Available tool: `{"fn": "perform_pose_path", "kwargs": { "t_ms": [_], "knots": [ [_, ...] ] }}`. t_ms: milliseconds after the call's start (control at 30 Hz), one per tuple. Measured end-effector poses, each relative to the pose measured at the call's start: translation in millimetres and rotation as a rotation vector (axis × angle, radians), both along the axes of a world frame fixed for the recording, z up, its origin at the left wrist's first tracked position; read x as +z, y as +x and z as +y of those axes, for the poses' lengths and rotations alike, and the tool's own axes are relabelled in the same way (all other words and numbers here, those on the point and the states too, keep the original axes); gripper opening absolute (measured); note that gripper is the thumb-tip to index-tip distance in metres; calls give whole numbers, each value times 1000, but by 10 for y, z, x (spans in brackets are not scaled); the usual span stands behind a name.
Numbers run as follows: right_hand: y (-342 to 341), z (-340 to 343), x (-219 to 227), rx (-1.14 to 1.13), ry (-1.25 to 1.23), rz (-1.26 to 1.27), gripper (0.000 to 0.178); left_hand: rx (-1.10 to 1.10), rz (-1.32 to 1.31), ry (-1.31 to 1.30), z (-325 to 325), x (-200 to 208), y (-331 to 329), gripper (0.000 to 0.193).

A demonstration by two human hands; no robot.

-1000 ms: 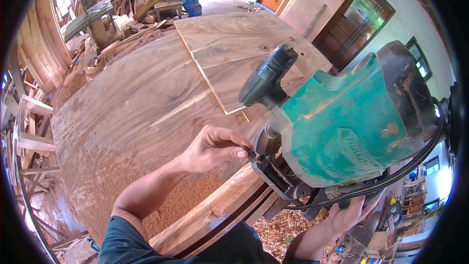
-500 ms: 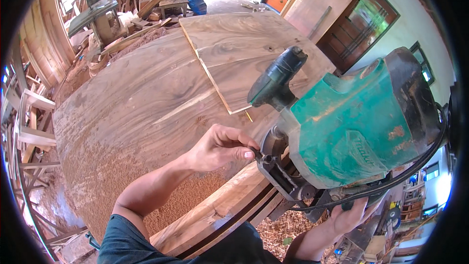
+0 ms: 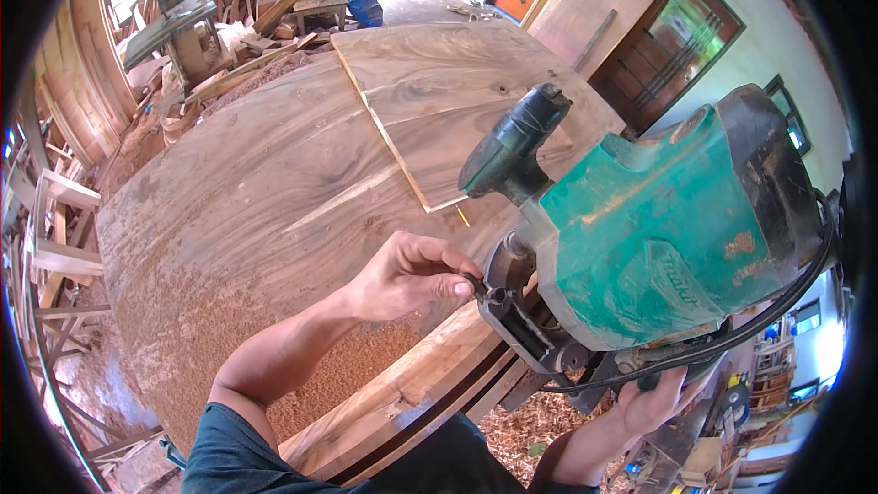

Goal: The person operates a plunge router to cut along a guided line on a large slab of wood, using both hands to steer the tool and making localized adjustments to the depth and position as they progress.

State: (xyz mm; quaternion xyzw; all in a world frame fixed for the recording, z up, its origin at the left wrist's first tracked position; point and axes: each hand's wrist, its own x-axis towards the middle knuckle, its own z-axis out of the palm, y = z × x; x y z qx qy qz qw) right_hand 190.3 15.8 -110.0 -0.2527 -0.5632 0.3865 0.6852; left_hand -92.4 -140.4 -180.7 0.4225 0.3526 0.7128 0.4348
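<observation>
A green and black plunge router stands over the edge of some wooden boards, its motor body tilted toward the right. My left hand pinches a small dark knob at the corner of the router's metal base. On the far side of the motor my right hand wraps around a dark handle, which the tool body and black power cord partly hide. The router's other black handle points up and away, with no hand on it. The router bit is out of sight.
A broad wooden slab covered partly in sawdust spreads out ahead and to the left. On it lies a thinner grained panel. Scrap wood is heaped at the back left. Wood shavings lie below the boards.
</observation>
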Motion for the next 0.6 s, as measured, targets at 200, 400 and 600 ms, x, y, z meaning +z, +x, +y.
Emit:
{"fn": "perform_pose_path", "kwargs": {
  "t_ms": [200, 400, 600],
  "knots": [
    [-9, -5, 19, -38, -2, -31, 63, 18, 29, -7, 2, -20, 7, 20],
    [1, 0, 23, 16, 13, 2, 64, 7, 29, -6, -3, -2, 5, 19],
    [24, -1, 38, -25, 95, -127, 70, 306, 605, 17, -47, 522, -110, 27]
  ]
}}
